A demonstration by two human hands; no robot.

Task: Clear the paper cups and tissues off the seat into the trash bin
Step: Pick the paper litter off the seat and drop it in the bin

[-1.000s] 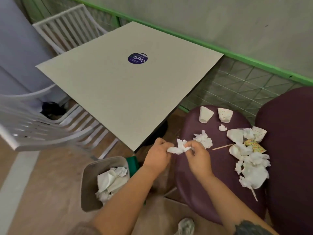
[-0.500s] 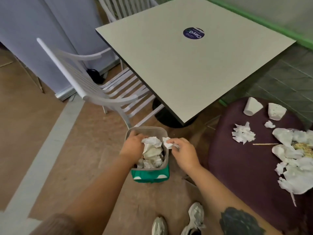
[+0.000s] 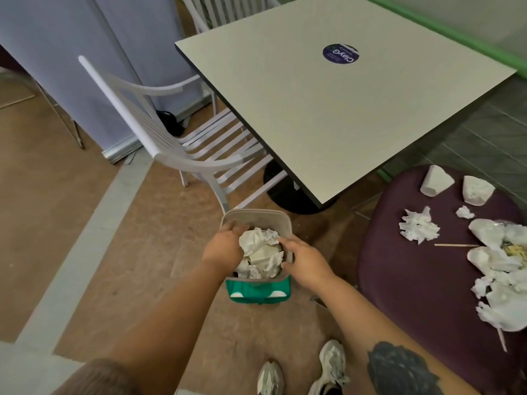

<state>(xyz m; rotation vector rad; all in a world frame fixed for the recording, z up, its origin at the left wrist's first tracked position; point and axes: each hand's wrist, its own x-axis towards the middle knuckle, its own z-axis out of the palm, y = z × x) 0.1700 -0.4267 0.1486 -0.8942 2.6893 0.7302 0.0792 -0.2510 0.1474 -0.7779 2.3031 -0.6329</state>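
Note:
The grey trash bin (image 3: 256, 214) with a green base stands on the floor, packed with crumpled white tissues (image 3: 262, 252). My left hand (image 3: 225, 248) lies palm down on the bin's left side and touches the wad. My right hand (image 3: 306, 260) hovers at the right rim, fingers apart, holding nothing. To the right, the purple seat (image 3: 413, 283) carries two paper cups (image 3: 436, 181) (image 3: 477, 191) lying on their sides, a crumpled tissue (image 3: 417, 227), a small tissue ball (image 3: 464, 212) and a pile of tissues and wrappers (image 3: 502, 269).
A wooden stick (image 3: 456, 245) lies on the seat beside the pile. The square table (image 3: 328, 109) stands just behind the bin, with a white slatted chair (image 3: 176, 143) to its left. My shoes (image 3: 330, 363) are on the brown floor below.
I turned from the seat to the bin with the tissue. The tissue has left my hands and now lies in the bin, with both hands lowered onto the wad.

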